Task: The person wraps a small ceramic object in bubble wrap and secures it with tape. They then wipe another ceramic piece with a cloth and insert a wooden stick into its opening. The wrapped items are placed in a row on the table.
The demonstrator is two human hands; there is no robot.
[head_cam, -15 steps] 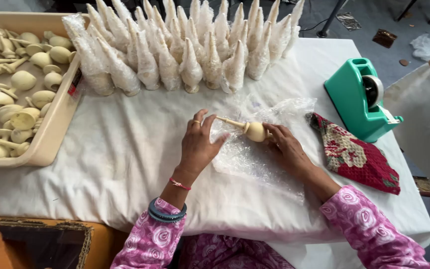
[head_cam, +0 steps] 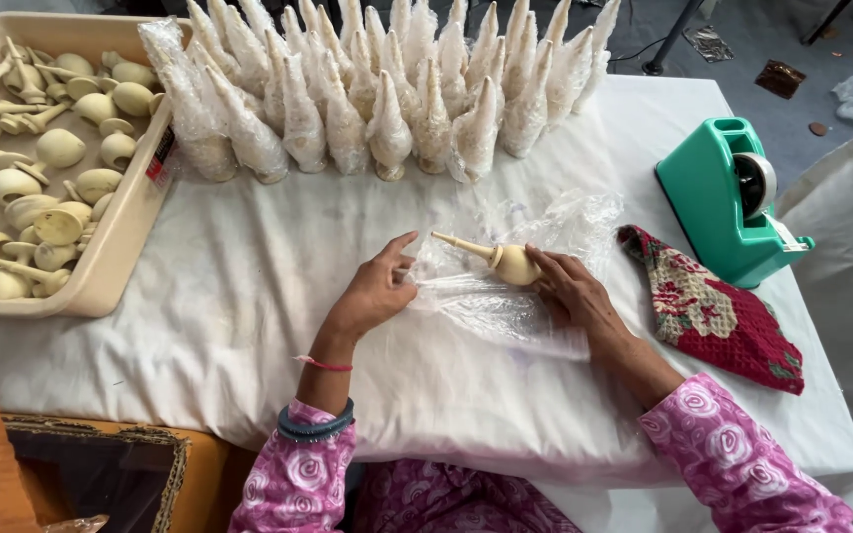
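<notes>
Pinning a cream wooden piece [head_cam: 505,261] at table centre, the right hand [head_cam: 570,288] curls its fingers on the bulb – spike aimed at ten o'clock – while the left hand [head_cam: 375,288] pinches the bubble wrap [head_cam: 505,306] beneath, apparently keeping it taut.

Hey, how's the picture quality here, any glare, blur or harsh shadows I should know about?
Head view: soft, even light with only faint shadows on the white cloth; small glints on the bubble wrap sheet under the cream wooden piece; left hand and right hand look sharp; edges bow slightly from the wide lens.
</notes>
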